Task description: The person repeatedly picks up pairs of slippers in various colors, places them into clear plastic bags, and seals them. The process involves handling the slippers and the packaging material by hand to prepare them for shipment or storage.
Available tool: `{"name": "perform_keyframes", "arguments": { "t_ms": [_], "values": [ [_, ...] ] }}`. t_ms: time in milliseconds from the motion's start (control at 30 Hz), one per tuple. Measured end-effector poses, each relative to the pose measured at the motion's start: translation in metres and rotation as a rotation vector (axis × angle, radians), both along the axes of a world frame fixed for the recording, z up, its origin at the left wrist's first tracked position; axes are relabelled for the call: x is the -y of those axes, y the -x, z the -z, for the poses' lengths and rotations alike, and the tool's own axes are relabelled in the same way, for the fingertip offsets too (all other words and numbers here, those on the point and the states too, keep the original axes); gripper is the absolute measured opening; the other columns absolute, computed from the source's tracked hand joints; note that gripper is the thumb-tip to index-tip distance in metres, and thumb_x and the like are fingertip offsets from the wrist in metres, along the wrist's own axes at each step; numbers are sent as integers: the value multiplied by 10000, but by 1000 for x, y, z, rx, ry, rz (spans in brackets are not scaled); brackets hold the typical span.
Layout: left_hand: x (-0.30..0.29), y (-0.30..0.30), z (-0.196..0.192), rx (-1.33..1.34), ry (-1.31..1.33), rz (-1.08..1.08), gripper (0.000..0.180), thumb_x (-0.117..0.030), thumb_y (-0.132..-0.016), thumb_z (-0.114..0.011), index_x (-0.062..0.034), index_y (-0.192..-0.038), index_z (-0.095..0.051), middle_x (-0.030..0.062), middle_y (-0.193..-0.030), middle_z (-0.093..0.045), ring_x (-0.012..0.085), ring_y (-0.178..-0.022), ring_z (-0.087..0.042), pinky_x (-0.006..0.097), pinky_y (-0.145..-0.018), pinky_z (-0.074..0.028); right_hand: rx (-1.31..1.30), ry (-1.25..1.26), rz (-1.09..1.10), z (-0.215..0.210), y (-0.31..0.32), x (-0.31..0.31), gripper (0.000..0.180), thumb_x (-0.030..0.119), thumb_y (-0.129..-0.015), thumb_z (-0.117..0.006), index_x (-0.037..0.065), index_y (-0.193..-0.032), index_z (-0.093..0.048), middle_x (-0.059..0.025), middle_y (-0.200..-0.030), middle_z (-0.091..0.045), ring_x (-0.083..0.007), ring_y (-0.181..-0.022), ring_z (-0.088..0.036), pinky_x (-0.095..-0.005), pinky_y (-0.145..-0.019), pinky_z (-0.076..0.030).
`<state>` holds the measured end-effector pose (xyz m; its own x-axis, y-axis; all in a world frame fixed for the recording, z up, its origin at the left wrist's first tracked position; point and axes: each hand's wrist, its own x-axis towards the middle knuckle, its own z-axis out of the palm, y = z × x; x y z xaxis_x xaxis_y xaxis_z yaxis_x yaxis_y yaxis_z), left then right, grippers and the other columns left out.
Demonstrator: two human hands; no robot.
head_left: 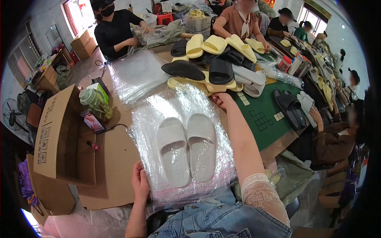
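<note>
A pair of light grey slide slippers (188, 152) lies side by side, toes pointing away from me, at a stack of clear plastic bags (152, 119). Glints cross the slippers, but I cannot tell whether the top film covers them. My left hand (139, 181) is at the stack's near left edge, fingers curled in by the film; what they pinch is hidden. My right arm reaches forward to the far right corner of the bags. There my right hand (223, 101) has its fingers closed, just below a heap of yellow, black and grey slippers (220, 71).
More clear bags (137, 73) lie beyond on the left. An open cardboard box (59, 135), a green-tinted jug (95, 103) and a phone (93, 121) stand left. Black slippers (287, 107) rest on a green mat (258, 123) at right. Several people work around the tables.
</note>
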<state>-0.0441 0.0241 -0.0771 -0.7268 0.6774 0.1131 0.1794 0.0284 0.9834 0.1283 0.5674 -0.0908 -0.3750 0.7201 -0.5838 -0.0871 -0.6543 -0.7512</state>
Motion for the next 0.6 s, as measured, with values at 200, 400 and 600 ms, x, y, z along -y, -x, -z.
{"name": "perform_keyframes", "arguments": {
  "t_ms": [200,400,600],
  "values": [
    [-4,-1,-3,-27,-24,12,382,-84,-1017,-501,-34,-1396,-505,39,-1051,-594,106,-908,-532,246,-830,-442,56,19,-141,4,-5,-7,71,117,-1002,-564,69,-1026,-611,-32,-811,-650,-61,-554,-572,-161,-343,-272],
    [-2,-1,-7,-39,5,54,379,-112,-1044,-460,-8,-1409,-475,78,-1142,-616,148,-1033,-565,283,-938,-436,-16,-90,-24,-2,-3,10,95,137,-999,-589,83,-1072,-617,-24,-833,-647,-60,-557,-548,-165,-372,-296],
    [0,0,-1,-67,2,34,380,-106,-1039,-462,-8,-1406,-477,80,-1139,-615,151,-1031,-566,287,-935,-438,75,-294,61,-5,2,36,149,129,-970,-637,74,-1104,-670,-12,-835,-648,-77,-619,-559,-194,-473,-395]
  ]
}}
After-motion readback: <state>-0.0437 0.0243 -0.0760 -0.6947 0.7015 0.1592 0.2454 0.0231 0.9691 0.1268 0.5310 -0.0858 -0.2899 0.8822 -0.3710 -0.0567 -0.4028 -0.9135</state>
